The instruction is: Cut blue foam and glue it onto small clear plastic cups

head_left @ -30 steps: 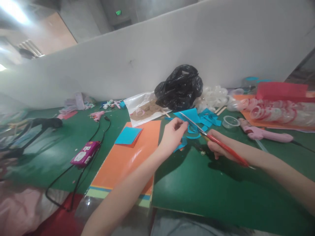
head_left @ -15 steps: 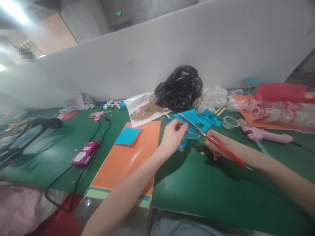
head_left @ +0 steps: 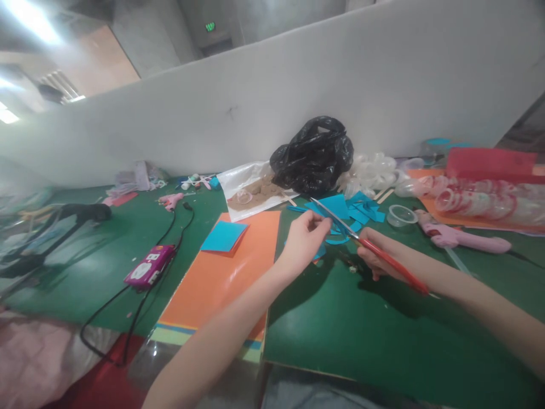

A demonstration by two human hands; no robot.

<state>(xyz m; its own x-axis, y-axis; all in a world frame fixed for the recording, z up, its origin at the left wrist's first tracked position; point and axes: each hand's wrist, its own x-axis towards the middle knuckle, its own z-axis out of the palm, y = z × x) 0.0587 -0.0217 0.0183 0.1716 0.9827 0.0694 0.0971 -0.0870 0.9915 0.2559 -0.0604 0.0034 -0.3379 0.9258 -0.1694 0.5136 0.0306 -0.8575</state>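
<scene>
My left hand point(head_left: 303, 244) is closed in a pinch on a small piece of blue paper point(head_left: 319, 251) above the green mat point(head_left: 361, 335). My right hand point(head_left: 377, 258) grips red-handled scissors point(head_left: 361, 241), whose blades point up-left across the paper toward the left fingers. Just beyond the blades lie several blue paper scraps point(head_left: 355, 211). A blue paper square point(head_left: 224, 236) rests on an orange sheet point(head_left: 221, 272) to the left of my left arm.
A black plastic bag point(head_left: 314, 153) and an open bag of brown material point(head_left: 251, 190) sit at the back. A pink glue gun point(head_left: 462, 237), a small clear cup point(head_left: 402, 215) and rows of clear rings point(head_left: 477, 196) lie right. A magenta box point(head_left: 150, 265) with black cables lies left.
The view has shifted slightly; both hands stay together on the paper, with the scissors' blades a little nearer the left fingers.
</scene>
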